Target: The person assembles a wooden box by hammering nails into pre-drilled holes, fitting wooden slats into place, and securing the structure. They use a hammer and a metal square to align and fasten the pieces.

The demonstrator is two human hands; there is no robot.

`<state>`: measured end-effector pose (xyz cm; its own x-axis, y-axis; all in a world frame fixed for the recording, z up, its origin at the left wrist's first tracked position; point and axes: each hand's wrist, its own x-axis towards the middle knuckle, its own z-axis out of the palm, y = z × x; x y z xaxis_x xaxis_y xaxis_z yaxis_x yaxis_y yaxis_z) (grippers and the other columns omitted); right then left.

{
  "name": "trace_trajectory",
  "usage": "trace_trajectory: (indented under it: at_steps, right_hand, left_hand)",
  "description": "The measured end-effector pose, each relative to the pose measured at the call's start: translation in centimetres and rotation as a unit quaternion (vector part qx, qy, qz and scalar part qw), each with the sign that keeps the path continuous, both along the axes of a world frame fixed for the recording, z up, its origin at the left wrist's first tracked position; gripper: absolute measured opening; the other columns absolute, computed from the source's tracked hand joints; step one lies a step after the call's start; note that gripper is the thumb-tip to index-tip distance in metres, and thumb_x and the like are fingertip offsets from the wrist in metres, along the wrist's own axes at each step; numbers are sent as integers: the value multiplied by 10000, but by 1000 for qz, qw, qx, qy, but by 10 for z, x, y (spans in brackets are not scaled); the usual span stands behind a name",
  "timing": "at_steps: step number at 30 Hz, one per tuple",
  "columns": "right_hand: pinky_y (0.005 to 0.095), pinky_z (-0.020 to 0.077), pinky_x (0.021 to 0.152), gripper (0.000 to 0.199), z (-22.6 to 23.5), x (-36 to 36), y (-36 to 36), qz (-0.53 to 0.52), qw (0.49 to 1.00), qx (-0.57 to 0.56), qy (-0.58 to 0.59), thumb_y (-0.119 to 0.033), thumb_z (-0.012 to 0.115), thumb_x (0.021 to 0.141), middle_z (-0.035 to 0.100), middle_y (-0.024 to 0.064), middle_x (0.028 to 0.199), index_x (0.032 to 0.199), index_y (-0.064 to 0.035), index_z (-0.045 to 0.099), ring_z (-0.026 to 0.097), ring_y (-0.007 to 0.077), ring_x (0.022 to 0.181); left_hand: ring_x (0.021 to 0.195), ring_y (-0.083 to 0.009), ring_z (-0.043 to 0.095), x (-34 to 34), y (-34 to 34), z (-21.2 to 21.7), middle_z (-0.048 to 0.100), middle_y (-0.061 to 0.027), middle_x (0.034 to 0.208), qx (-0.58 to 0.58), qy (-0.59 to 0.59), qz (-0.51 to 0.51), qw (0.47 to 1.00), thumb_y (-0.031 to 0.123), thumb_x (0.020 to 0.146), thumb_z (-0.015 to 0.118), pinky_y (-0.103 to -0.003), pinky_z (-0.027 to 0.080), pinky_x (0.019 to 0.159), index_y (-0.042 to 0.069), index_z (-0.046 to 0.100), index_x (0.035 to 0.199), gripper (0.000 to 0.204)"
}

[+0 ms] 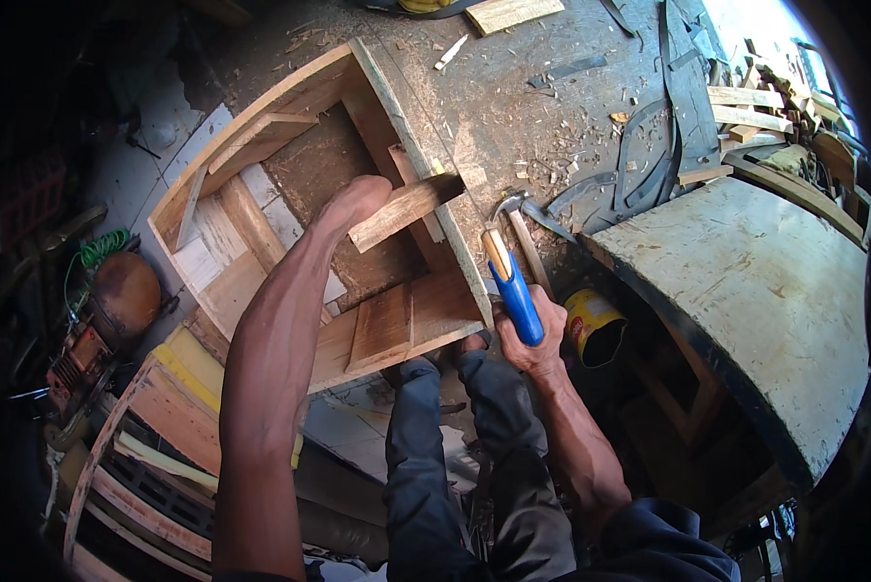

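Wooden block (404, 211) is being grasped by your left hand (358, 201) at the plank frame's (394, 112) edge, while your right hand (537, 338) is gripping a blue-handled tool (519, 306).

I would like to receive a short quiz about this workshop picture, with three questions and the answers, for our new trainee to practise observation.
1. Multiple choice: what colour is the part of the tool handle gripped by the right hand? a) red b) green c) blue
2. True or false: the yellow container is to the left of the wooden frame.
3. Fill in: on the ground, just beyond the tool handle, lies a metal-headed ______.

Key:
1. c, blue
2. False; it is to the right
3. hammer
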<state>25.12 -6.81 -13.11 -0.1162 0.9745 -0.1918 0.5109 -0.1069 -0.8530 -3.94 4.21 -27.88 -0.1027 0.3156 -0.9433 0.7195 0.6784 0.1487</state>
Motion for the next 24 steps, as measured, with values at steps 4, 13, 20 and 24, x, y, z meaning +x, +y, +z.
trace_trajectory:
  at_steps: [4, 13, 20, 24]
  right_hand:
    - [336, 501, 519, 145, 29, 0, 1, 30, 999, -27, -28, -27, 716, 758, 605, 100, 647, 829, -16, 590, 659, 247, 547]
    - [248, 451, 480, 169, 209, 53, -67, -20, 974, -211, -74, 6, 687, 727, 544, 61, 568, 705, -18, 521, 576, 120, 459]
    - [409, 504, 597, 205, 23, -17, 10, -124, 966, -216, -75, -179, 697, 818, 616, 251, 668, 834, 12, 623, 659, 425, 621]
    - [428, 511, 582, 183, 2, -43, 39, -95, 992, -76, -43, -137, 719, 798, 604, 209, 642, 847, -15, 593, 654, 399, 591]
  left_hand:
    - [1249, -469, 579, 26, 21, 87, 602, -335, 1317, 66, 119, -38, 990, 314, 940, 390, -507, 427, 1062, -83, 658, 1217, 554]
    - [1113, -458, 671, 30, 0, 99, 700, -313, 1123, 129, 207, -11, 970, 326, 978, 362, -508, 508, 978, -55, 745, 1063, 548]
    - [1069, -482, 672, 47, -3, 86, 699, -327, 1070, 179, 173, -66, 966, 323, 984, 359, -518, 506, 979, -51, 754, 1006, 545]
    - [1097, -487, 656, 39, -7, 75, 695, -329, 1081, 189, 190, -50, 962, 347, 1001, 354, -534, 485, 1005, -44, 758, 999, 562]
